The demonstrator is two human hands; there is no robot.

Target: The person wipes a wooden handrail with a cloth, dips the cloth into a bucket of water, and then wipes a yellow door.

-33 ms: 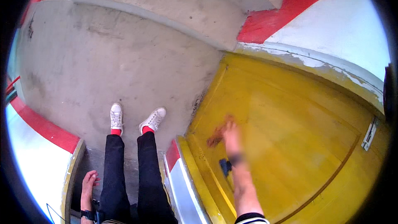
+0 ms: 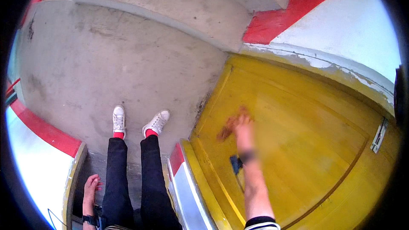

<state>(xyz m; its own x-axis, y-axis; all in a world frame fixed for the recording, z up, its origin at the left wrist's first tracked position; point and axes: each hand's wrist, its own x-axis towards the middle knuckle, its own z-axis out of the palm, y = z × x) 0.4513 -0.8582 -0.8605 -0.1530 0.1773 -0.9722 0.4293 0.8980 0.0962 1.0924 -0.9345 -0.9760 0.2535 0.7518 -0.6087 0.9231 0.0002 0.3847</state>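
My right hand (image 2: 244, 130) reaches out over a yellow panelled door (image 2: 294, 132). Under its fingers is a crumpled, rust-brown cloth (image 2: 228, 128), pressed to the door's surface; motion blurs both the hand and the cloth. A dark strap and a small black device (image 2: 235, 164) sit at the right wrist. Beside my left thigh hangs my left hand (image 2: 92, 183), fingers loosely bent and apart, with nothing in it. A dark band (image 2: 89, 219) circles the left wrist.
Grey concrete floor (image 2: 115, 59) lies under my white shoes (image 2: 157, 121), with a raised concrete step (image 2: 170, 6) beyond. Red-and-white walls (image 2: 341, 30) rise to the right and lower left. A metal bolt (image 2: 379, 135) is fixed near the door's right edge.
My right hand and the cloth have slid a little farther away and to the right across the door. The left hand stays by the thigh.
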